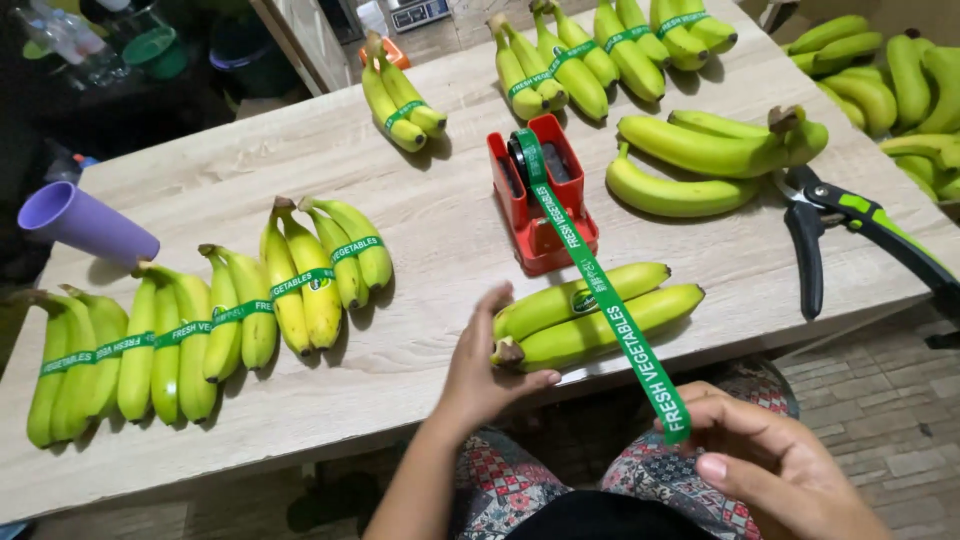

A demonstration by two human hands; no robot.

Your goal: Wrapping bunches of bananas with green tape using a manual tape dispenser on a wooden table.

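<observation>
A pair of green-yellow bananas [590,318] lies at the near edge of the wooden table [230,175]. My left hand [480,370] rests against the stem end of that pair, fingers spread. A green printed tape [600,290] runs from the red tape dispenser [541,195] over the bananas toward me. My right hand [770,455] pinches the free end of the tape below the table edge.
Taped banana bunches [200,320] lie at the left, more bunches [600,50] at the far side, and a loose bunch [710,150] at the right. Black-and-green pruning shears [850,225] lie at the right edge. A purple cup [85,225] lies at the left. Patterned trousers cover my knees below.
</observation>
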